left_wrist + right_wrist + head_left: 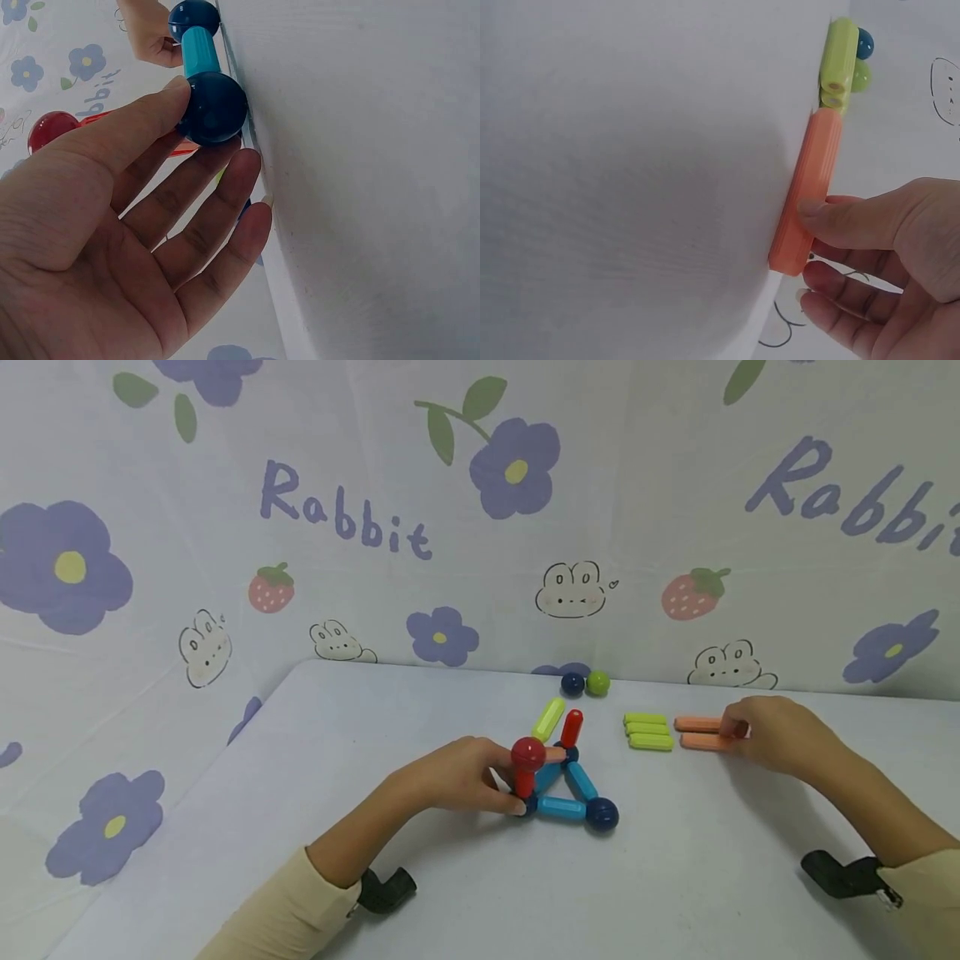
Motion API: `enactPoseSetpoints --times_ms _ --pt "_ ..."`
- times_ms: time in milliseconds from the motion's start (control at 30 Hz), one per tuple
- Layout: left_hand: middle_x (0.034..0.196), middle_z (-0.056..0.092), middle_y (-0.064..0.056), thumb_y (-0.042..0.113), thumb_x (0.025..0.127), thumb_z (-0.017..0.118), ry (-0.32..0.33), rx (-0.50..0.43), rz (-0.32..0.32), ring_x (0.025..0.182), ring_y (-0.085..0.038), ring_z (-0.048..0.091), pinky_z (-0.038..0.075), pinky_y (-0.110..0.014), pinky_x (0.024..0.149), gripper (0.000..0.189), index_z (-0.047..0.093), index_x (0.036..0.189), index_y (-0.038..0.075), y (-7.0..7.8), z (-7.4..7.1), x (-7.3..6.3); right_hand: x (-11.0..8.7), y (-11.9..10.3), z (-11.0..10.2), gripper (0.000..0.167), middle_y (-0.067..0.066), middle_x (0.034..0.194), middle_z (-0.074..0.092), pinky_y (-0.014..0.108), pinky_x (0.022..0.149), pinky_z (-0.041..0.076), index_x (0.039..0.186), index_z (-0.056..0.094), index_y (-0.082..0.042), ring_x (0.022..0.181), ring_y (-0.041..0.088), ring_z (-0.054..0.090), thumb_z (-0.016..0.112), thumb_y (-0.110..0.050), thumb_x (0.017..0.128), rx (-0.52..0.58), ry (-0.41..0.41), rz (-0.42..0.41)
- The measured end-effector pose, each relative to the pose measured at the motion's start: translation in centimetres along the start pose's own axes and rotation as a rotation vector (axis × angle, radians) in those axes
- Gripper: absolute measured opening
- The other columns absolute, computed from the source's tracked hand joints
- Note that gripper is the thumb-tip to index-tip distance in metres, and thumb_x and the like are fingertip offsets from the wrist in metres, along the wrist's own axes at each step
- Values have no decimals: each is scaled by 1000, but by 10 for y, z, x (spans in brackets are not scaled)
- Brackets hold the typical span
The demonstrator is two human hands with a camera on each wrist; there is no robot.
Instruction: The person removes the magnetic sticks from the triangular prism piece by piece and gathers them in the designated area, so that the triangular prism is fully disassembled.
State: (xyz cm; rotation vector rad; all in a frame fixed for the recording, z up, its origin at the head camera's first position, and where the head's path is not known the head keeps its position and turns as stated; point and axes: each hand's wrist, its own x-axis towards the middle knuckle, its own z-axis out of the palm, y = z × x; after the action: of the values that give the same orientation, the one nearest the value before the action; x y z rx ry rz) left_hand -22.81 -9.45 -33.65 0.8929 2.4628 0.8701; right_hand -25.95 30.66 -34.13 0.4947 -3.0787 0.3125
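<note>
A frame of blue magnetic rods (562, 808) and navy balls (602, 815) forms a triangle on the table. One red rod (524, 782), topped by a red ball (528, 754), rises from its left corner. Another red rod (572, 727) stands at the far corner, with a short orange piece showing beside it. My left hand (468, 774) holds the left-corner navy ball (216, 109), thumb on one side and fingers behind. At the right, my right hand (776, 735) pinches an orange rod (810, 180) near one end. A bit of red shows behind that thumb.
Three lime rods (649, 742) lie side by side left of the orange rods. Another lime rod (548, 719) sits behind the frame. A navy ball (572, 684) and a green ball (597, 683) rest by the table's back edge, before the printed cloth (360, 602).
</note>
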Motion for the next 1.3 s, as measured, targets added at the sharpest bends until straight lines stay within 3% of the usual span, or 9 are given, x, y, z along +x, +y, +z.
enactPoseSetpoints --times_ms 367,1300 --pt "99 70 9 20 85 82 -6 -4 0 90 -12 67 56 -24 76 29 73 112 11 -2 0 1 6 -2 0 13 14 89 68 55 76 52 93 72 3 82 32 60 73 5 81 2 14 0" --pt "98 71 8 21 85 82 1 10 -17 88 -12 67 56 -24 75 31 74 113 10 -1 0 0 10 2 -2 15 9 84 66 53 72 50 94 73 0 79 30 58 73 2 80 -2 -3 31"
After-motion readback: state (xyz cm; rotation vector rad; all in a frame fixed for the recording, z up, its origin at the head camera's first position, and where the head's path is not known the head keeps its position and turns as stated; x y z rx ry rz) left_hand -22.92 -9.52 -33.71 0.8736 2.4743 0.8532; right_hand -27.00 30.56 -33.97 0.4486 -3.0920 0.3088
